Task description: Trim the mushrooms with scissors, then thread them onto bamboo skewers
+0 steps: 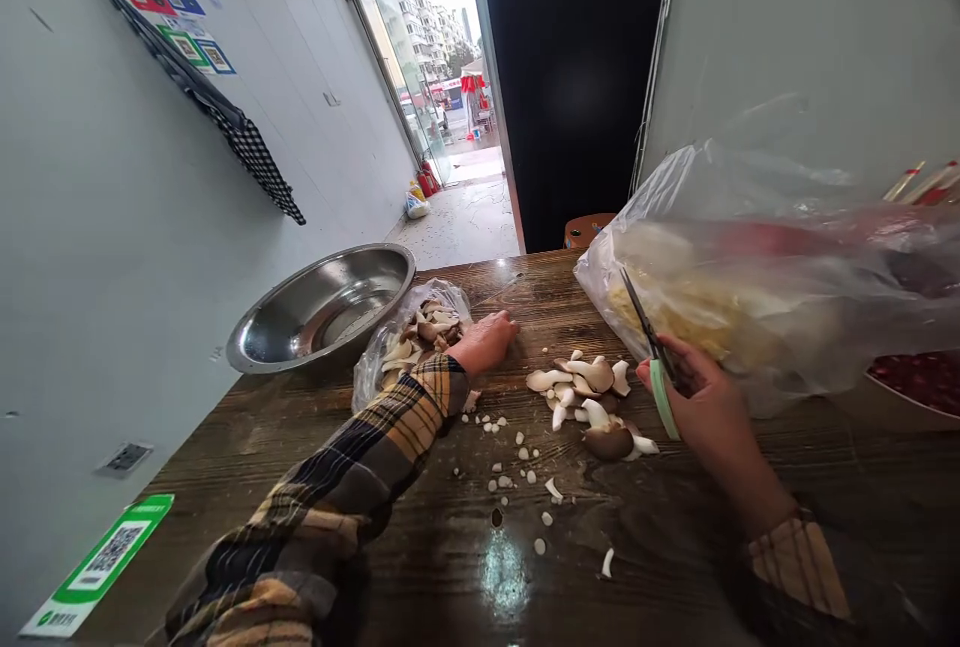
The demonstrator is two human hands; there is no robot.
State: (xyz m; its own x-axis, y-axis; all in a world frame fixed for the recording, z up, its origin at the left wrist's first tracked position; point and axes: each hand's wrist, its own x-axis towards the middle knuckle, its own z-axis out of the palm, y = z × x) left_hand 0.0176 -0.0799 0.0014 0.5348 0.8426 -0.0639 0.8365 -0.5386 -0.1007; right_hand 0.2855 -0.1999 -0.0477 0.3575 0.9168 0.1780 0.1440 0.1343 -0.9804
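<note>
R hand [709, 402]: gripping scissors [661, 402] by the lt-green handles; blades point up & away, toward L. Blade tips overlap the lg clear plastic bag [757, 327] in view; contact btwn the two can't be confirmed. Handle loops sit just R of the mushroom pile [592, 382].

L hand [487, 339]: extended fwd over the tbl [420, 537], next to the sm plastic bag [367, 377]. Fingers mostly hidden; can't tell whether open, closed or gripping. Plaid sleeve [367, 457] crosses in front of part of the sm bag.

Mushroom pos.: (a) loose pile on tbl, btwn L & R hands, incl. pale stems & brown caps; (b) bagged mushrooms [431, 327] inside the sm bag, L of the L hand. Sm white scraps [540, 547], mostly round, are scattered on tbl from near the L wrist down toward the near side; a few are curved slivers.

Adj. items: metal basin [238, 359] at L, just beside the sm bag; bowl [911, 405] w/ dark-red contents at far R, partly under the lg bag; green-and-white QR card [105, 562] at lower L. Checked cloth [251, 152] hangs on L wall. Fire extinguishers [429, 179] stand nr the doorway, beyond tbl.
</note>
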